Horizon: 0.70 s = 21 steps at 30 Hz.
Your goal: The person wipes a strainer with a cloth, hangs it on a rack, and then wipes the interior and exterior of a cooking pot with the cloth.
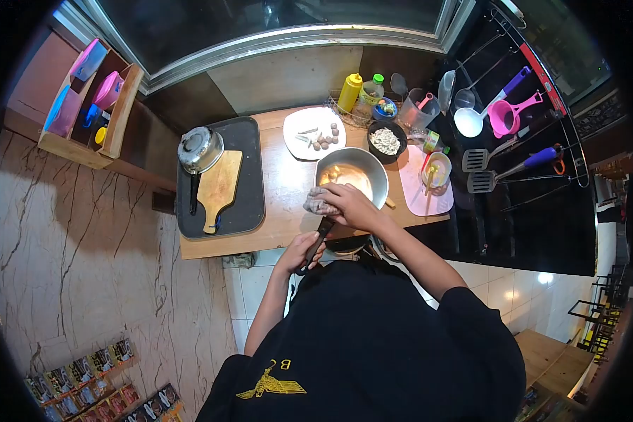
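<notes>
A grey metal saucepan with a shiny inside stands near the front of the wooden table, its black handle pointing toward me. Wrapped round that handle is my left hand. My right hand is closed on a crumpled greyish cloth at the pan's near rim, where the handle joins. Just behind the pan, a white plate carries several small brown balls and some pale strips. A black bowl with chopped whitish pieces sits at the pan's back right.
At left, a dark tray holds a wooden cutting board and a lidded metal pot. A pink board bears a small bowl. Behind stand a yellow squeeze bottle and jars. Spatulas and ladles hang at right.
</notes>
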Available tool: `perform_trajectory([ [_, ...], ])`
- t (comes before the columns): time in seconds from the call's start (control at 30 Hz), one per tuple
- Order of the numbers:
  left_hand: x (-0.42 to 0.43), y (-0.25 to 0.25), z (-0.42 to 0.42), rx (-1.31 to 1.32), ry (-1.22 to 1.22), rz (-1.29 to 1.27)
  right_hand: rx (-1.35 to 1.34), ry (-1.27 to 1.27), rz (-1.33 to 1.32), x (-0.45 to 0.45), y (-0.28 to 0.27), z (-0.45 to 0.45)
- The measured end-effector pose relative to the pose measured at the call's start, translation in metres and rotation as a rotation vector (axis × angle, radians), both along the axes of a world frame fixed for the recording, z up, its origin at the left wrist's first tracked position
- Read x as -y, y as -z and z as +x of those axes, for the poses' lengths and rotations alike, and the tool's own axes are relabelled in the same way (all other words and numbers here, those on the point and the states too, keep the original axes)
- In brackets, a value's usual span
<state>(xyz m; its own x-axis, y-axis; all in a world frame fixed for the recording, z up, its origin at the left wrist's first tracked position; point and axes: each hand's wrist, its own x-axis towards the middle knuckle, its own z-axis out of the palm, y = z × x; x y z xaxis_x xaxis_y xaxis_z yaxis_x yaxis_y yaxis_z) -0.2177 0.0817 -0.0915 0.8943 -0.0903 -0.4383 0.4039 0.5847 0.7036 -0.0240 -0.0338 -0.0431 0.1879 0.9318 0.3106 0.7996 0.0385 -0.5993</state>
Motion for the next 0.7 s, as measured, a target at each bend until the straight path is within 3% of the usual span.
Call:
perform_trajectory([
  [0.3,0.000,-0.005,-0.002,0.035,0.004,0.014,-0.206,-0.034,0.015,0.011,0.001,0.013],
  [0.43,0.002,-0.003,-0.001,0.067,0.006,-0.045,-0.292,0.009,-0.112,0.013,0.010,0.023],
  [0.5,-0.001,-0.005,-0.002,0.060,0.029,-0.006,-0.192,0.183,-0.124,0.014,0.019,0.027],
  [0.7,-0.002,-0.009,0.000,0.036,0.055,0.053,-0.285,0.018,-0.242,0.016,0.012,0.035],
])
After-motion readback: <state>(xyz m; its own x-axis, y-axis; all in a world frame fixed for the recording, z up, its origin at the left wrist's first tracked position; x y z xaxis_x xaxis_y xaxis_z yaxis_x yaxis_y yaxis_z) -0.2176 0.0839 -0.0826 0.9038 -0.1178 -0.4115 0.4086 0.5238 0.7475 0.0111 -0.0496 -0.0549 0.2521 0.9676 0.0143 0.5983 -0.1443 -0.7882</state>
